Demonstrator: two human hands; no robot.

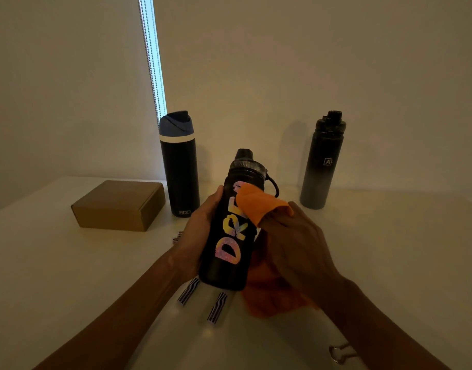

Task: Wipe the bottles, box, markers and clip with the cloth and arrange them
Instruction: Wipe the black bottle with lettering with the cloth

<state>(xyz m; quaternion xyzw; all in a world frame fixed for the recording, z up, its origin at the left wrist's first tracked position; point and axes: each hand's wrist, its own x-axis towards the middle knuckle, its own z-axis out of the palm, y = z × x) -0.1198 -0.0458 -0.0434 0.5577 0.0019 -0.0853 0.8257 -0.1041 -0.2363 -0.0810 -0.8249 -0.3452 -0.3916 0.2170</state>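
Observation:
My left hand (pixel 200 231) grips a black bottle (pixel 229 252) with colourful letters, held tilted above the table. Against the bottle's upper right side my right hand (pixel 293 244) presses an orange cloth (pixel 259 204); more of the cloth hangs below the hand. A dark bottle with a blue lid (pixel 179 166) stands at the back beside a brown cardboard box (pixel 120 205). A black-to-grey bottle (pixel 323 161) stands at the back right. Two striped markers (pixel 216 307) lie under the held bottle, and another marker's end (pixel 177 237) peeks out left of my left hand. A metal clip (pixel 340 355) lies near my right forearm.
The white table (pixel 42 263) meets a plain wall at the back. A blind's bead chain (pixel 150 57) hangs beside a bright window strip behind the blue-lidded bottle.

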